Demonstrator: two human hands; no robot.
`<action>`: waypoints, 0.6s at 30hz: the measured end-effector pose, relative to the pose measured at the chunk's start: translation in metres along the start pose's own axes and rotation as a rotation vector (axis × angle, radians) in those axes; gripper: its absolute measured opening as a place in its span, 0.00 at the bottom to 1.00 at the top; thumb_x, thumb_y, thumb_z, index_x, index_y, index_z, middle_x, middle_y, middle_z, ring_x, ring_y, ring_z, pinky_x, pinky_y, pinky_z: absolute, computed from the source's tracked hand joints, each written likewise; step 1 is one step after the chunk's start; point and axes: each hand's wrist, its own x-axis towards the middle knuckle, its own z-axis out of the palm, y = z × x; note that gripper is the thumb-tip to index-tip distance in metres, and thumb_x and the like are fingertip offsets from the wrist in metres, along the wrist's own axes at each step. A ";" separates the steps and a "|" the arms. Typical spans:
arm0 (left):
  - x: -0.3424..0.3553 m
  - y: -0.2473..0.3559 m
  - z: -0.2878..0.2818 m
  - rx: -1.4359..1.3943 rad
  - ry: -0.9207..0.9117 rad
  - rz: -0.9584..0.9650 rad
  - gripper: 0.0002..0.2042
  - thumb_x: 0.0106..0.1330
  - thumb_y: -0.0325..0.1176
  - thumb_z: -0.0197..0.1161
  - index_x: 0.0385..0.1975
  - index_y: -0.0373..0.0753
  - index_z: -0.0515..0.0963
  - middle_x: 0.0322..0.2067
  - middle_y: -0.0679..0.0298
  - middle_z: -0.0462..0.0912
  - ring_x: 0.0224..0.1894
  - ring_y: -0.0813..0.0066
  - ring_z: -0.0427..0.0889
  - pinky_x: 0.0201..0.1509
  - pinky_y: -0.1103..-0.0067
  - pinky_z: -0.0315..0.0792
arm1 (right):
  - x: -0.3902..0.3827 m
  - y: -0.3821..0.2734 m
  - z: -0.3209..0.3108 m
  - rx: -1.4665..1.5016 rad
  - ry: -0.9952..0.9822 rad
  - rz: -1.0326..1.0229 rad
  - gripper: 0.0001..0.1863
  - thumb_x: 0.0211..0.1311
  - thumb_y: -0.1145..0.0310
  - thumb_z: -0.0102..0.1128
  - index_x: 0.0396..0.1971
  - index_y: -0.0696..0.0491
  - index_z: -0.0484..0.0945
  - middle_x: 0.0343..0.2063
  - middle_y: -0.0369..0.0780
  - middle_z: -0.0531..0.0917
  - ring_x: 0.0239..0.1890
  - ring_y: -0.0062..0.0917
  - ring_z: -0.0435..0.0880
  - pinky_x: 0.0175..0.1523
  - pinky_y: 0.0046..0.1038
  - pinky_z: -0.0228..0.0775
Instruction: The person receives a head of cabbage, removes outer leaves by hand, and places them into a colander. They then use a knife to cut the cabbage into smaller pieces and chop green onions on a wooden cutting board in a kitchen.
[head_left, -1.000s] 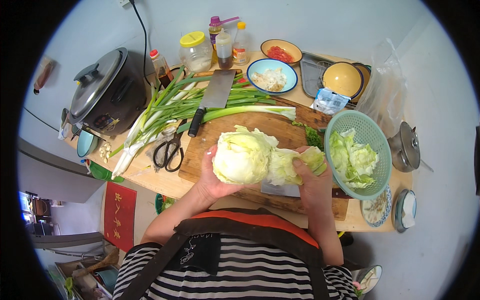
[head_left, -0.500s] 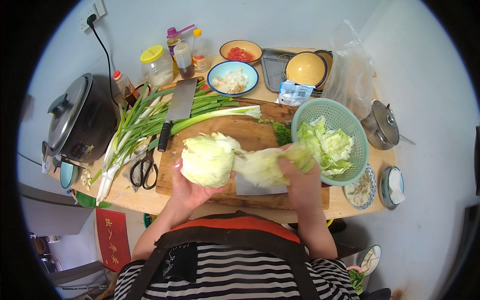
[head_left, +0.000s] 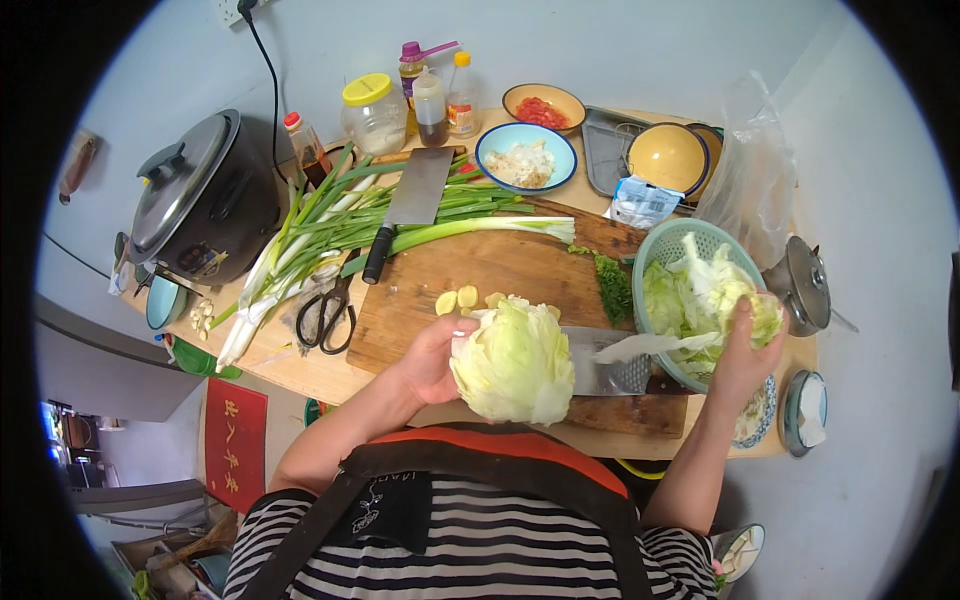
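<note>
One broad, grained wooden board point(head_left: 500, 265); at its right, one perforated plastic colander point(head_left: 664, 245). Over its near edge, one round, crinkled lettuce head point(head_left: 515, 365), left hand point(head_left: 440, 355) fingers clamped on it. Beyond its right end, right hand point(head_left: 742, 352) fingers grip ruffled loose leaf point(head_left: 715, 275). On it, at least two smooth yellow slices point(head_left: 446, 303).

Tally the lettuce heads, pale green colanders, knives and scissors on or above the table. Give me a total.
Lettuce heads: 1, in the left hand
Pale green colanders: 1
Knives: 2
Scissors: 1 pair
Total: 5
</note>
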 end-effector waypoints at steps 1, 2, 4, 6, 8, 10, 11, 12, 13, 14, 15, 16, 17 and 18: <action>0.000 0.001 0.000 -0.010 0.019 0.002 0.32 0.60 0.51 0.50 0.63 0.43 0.59 0.55 0.50 0.70 0.51 0.51 0.76 0.37 0.52 0.78 | 0.006 0.005 -0.002 -0.045 0.025 -0.011 0.13 0.62 0.70 0.58 0.44 0.59 0.72 0.37 0.39 0.79 0.37 0.20 0.76 0.44 0.22 0.69; 0.002 0.004 0.001 -0.029 0.004 -0.011 0.31 0.61 0.52 0.49 0.63 0.43 0.59 0.55 0.50 0.70 0.49 0.51 0.78 0.35 0.54 0.79 | 0.014 0.017 -0.007 -0.128 0.058 -0.021 0.16 0.61 0.67 0.59 0.46 0.60 0.71 0.38 0.42 0.79 0.39 0.23 0.77 0.46 0.25 0.68; 0.002 0.012 0.008 -0.083 -0.063 -0.040 0.31 0.63 0.54 0.46 0.63 0.44 0.59 0.55 0.50 0.71 0.45 0.52 0.80 0.31 0.58 0.81 | 0.027 0.032 -0.018 -0.302 -0.150 0.022 0.22 0.60 0.64 0.61 0.50 0.59 0.69 0.45 0.48 0.77 0.48 0.30 0.75 0.53 0.29 0.65; 0.006 0.022 0.023 -0.086 -0.097 -0.063 0.31 0.64 0.56 0.45 0.63 0.44 0.58 0.54 0.50 0.71 0.43 0.51 0.81 0.30 0.59 0.82 | 0.033 0.052 -0.025 -0.807 -0.252 -0.270 0.34 0.54 0.61 0.65 0.58 0.58 0.64 0.60 0.54 0.65 0.63 0.39 0.64 0.64 0.36 0.56; 0.012 0.026 0.040 -0.026 -0.045 -0.047 0.31 0.64 0.57 0.44 0.63 0.45 0.57 0.55 0.49 0.70 0.43 0.51 0.81 0.32 0.59 0.82 | 0.022 0.033 -0.019 -0.716 -0.336 -0.343 0.38 0.51 0.61 0.67 0.60 0.59 0.62 0.64 0.53 0.58 0.66 0.41 0.57 0.67 0.38 0.50; 0.014 0.026 0.048 0.037 0.017 -0.027 0.31 0.65 0.58 0.44 0.63 0.45 0.56 0.55 0.49 0.69 0.44 0.50 0.80 0.33 0.58 0.82 | -0.006 -0.021 0.004 -0.385 -0.549 -0.239 0.40 0.50 0.62 0.68 0.61 0.59 0.60 0.66 0.51 0.54 0.68 0.43 0.54 0.68 0.39 0.47; 0.015 0.024 0.049 0.066 0.051 -0.020 0.31 0.65 0.57 0.45 0.63 0.45 0.56 0.56 0.49 0.69 0.45 0.50 0.80 0.34 0.58 0.81 | -0.025 -0.046 0.019 -0.102 -0.700 -0.093 0.40 0.50 0.63 0.68 0.62 0.58 0.60 0.66 0.51 0.53 0.68 0.44 0.53 0.69 0.39 0.46; 0.017 0.022 0.051 0.097 0.085 -0.015 0.31 0.65 0.57 0.45 0.63 0.46 0.55 0.56 0.49 0.68 0.46 0.49 0.79 0.35 0.58 0.81 | -0.044 -0.052 0.035 0.085 -0.813 -0.116 0.38 0.51 0.65 0.66 0.61 0.57 0.60 0.65 0.50 0.56 0.67 0.43 0.56 0.67 0.38 0.49; 0.018 0.017 0.052 0.121 0.117 -0.010 0.30 0.65 0.56 0.47 0.63 0.46 0.55 0.56 0.49 0.68 0.47 0.49 0.78 0.36 0.58 0.81 | -0.053 -0.054 0.044 0.184 -0.882 -0.129 0.36 0.52 0.66 0.65 0.61 0.57 0.61 0.64 0.51 0.59 0.65 0.42 0.59 0.66 0.37 0.52; 0.018 0.016 0.052 0.151 0.132 -0.003 0.30 0.65 0.54 0.48 0.62 0.46 0.55 0.56 0.50 0.68 0.48 0.49 0.78 0.36 0.58 0.81 | -0.063 -0.055 0.053 0.286 -0.954 -0.136 0.34 0.53 0.67 0.63 0.61 0.57 0.61 0.62 0.51 0.61 0.64 0.41 0.61 0.65 0.36 0.55; 0.019 0.015 0.052 0.181 0.145 -0.001 0.29 0.65 0.53 0.49 0.62 0.46 0.54 0.55 0.51 0.68 0.49 0.50 0.77 0.37 0.58 0.81 | -0.066 -0.056 0.057 0.302 -0.988 -0.133 0.33 0.54 0.68 0.62 0.60 0.56 0.62 0.60 0.51 0.64 0.62 0.41 0.64 0.63 0.35 0.57; 0.018 0.017 0.051 0.217 0.139 -0.001 0.28 0.65 0.51 0.51 0.62 0.46 0.54 0.55 0.51 0.68 0.50 0.51 0.77 0.37 0.58 0.81 | -0.067 -0.056 0.060 0.318 -1.023 -0.130 0.32 0.55 0.69 0.61 0.60 0.56 0.62 0.59 0.51 0.66 0.61 0.40 0.67 0.62 0.35 0.60; 0.015 0.017 0.051 0.231 0.141 0.007 0.28 0.65 0.49 0.52 0.61 0.46 0.54 0.54 0.52 0.68 0.50 0.51 0.76 0.37 0.58 0.81 | -0.068 -0.056 0.062 0.319 -1.006 -0.149 0.30 0.55 0.70 0.60 0.59 0.57 0.63 0.57 0.51 0.68 0.59 0.39 0.69 0.60 0.34 0.61; 0.013 0.019 0.051 0.245 0.142 0.018 0.28 0.65 0.47 0.54 0.60 0.46 0.54 0.54 0.53 0.68 0.50 0.52 0.76 0.37 0.58 0.81 | -0.070 -0.055 0.063 0.319 -0.990 -0.167 0.29 0.56 0.70 0.59 0.58 0.57 0.63 0.55 0.50 0.70 0.56 0.38 0.71 0.59 0.33 0.63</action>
